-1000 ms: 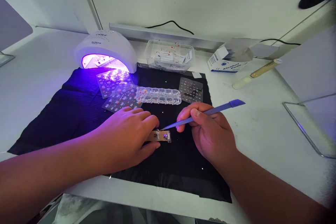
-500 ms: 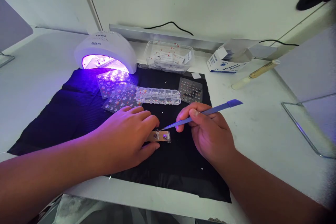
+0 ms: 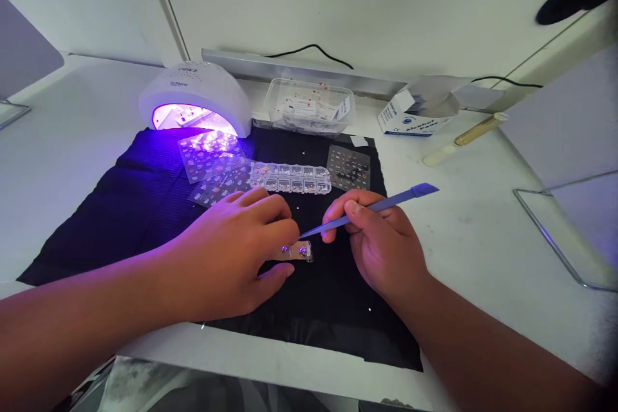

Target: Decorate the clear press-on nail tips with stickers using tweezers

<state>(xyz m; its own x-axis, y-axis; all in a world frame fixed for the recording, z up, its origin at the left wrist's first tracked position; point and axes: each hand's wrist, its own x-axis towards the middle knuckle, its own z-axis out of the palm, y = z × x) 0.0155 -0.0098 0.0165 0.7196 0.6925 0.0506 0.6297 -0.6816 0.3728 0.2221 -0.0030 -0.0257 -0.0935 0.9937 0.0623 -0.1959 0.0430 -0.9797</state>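
Note:
My left hand (image 3: pixel 241 244) rests on the black cloth, its thumb and fingers around a tan strip (image 3: pixel 295 255). The strip bears shiny round metal pieces and a clear piece at its right end. Its left part is hidden under my palm. In my right hand (image 3: pixel 379 238) are slim blue-purple tweezers (image 3: pixel 386 203), held like a pen. Their pointed tip meets my left index finger just above the strip. Whether anything tiny is at the tip cannot be made out. Behind the hands lies a clear compartment case (image 3: pixel 291 177) of small decorations.
A lit white nail lamp (image 3: pixel 196 87) stands back left, with patterned sticker sheets (image 3: pixel 212 154) before it. A clear plastic tub (image 3: pixel 309 106) and an alcohol pads box (image 3: pixel 418 112) stand behind. A dark-patterned sheet (image 3: pixel 348 167) lies right of the case.
My left index finger has stretched to the right, over the strip's upper edge and to the tweezers' tip. It now covers part of the strip. The right hand has hardly moved.

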